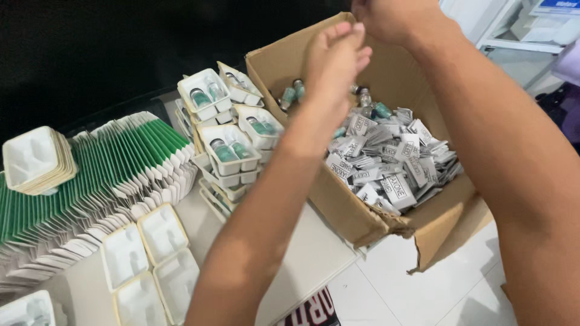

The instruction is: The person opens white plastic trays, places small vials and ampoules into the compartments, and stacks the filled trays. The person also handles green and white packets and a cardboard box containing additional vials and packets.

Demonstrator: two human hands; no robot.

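Both of my hands are raised above an open cardboard box point(279, 60). My left hand point(335, 57) shows its back, with the fingers bunched together and pointing up towards my right hand point(393, 17). The right one is curled and partly cut off by the top edge. Whatever the fingers may pinch is hidden. Inside the box lies a heap of folded paper leaflets point(393, 163). Small glass vials with green caps point(291, 93) lie at its far side.
White plastic trays holding vials point(229, 151) are stacked left of the box. Empty white trays point(151, 253) lie on the table point(308, 253), and another stack point(36, 160) sits on rows of flattened green-and-white cartons point(109, 163). White floor tiles point(435, 290) show at lower right.
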